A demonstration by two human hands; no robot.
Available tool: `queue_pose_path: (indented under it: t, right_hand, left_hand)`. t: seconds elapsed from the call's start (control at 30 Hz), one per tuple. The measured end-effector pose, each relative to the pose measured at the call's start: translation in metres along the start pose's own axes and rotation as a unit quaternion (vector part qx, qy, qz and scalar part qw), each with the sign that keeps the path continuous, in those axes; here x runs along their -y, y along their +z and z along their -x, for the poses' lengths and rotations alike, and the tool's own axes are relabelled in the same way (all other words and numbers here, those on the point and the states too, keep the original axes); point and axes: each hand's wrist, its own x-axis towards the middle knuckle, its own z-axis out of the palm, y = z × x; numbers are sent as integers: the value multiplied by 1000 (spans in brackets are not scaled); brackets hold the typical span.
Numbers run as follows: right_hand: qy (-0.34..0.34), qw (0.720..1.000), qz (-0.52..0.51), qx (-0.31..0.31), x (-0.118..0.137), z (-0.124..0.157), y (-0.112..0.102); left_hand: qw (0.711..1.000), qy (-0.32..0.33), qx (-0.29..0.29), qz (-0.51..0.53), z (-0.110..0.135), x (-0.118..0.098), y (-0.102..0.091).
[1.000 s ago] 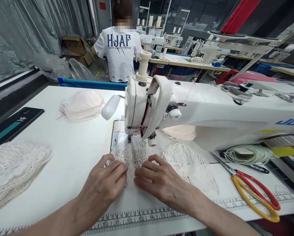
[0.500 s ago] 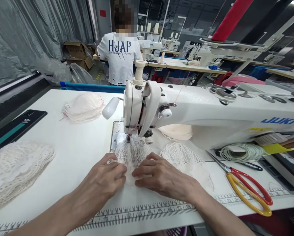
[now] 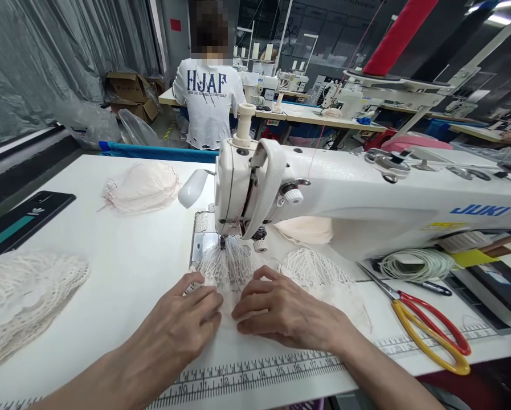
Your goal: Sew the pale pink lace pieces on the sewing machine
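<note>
A piece of white lace fabric (image 3: pixel 229 265) lies under the needle of a white sewing machine (image 3: pixel 344 196). My left hand (image 3: pixel 182 324) rests on its left side, fingers bent and pressed down on the lace. My right hand (image 3: pixel 287 310) lies on its right side, fingers stretched flat over the fabric. The fingertips of both hands nearly meet just in front of the presser foot (image 3: pixel 223 242). More of the lace (image 3: pixel 315 273) spreads to the right, under the machine arm.
Red-and-yellow scissors (image 3: pixel 426 330) and a coil of white cord (image 3: pixel 417 265) lie to the right. A lace pile (image 3: pixel 20 296) sits at the left, a pink fabric piece (image 3: pixel 142 185) behind it, a black phone (image 3: pixel 20 222) at the table edge. A person in a white T-shirt (image 3: pixel 208 91) stands beyond.
Both hands have stayed on the lace in front of the needle with barely any shift. The camera view has moved slightly.
</note>
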Motion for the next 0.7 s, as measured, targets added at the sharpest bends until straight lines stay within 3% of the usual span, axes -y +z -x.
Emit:
queue_pose_path:
  t: [0.33,0.53,0.7]
  right_hand:
    - [19,1000,8,5,3,-1,1]
    - [18,1000,-5,-2,2,0,0]
    - [58,994,-17,-89,-2,-5,13]
  left_hand:
    - [1000,-4,-18,8,-5,-1,4]
    - [1000,-4,20,-14,-2,-2,6]
    - [1000,-19,-3,0,0,-1,11]
